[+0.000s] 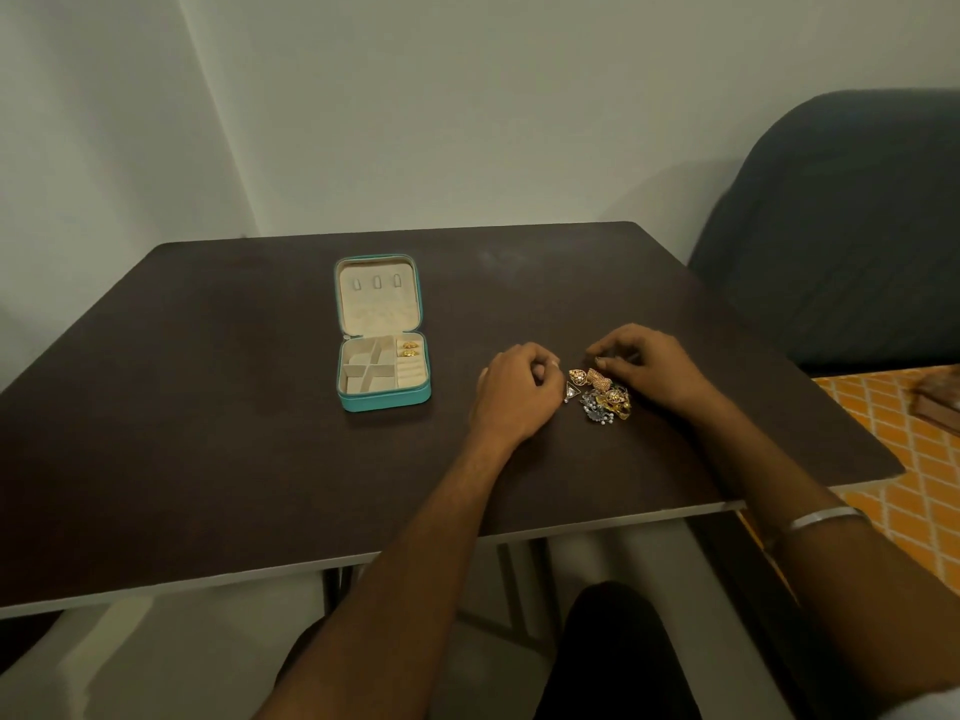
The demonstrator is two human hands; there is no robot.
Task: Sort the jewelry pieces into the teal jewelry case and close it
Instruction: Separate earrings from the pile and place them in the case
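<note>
The teal jewelry case lies open on the dark table, its lid flat behind the beige tray. Two gold earrings sit in the tray's back right compartment; the other compartments look bare. A small heap of gold and silver jewelry lies to the right of the case. My left hand rests just left of the heap with its fingers curled; nothing shows in it. My right hand hovers over the heap's far right side, fingertips bent down onto the pieces; whether it pinches one is unclear.
A dark grey cushioned seat stands behind the table's right corner. An orange patterned cloth lies to the right of the table. The table's front edge is close to my lap. A silver bangle circles my right forearm.
</note>
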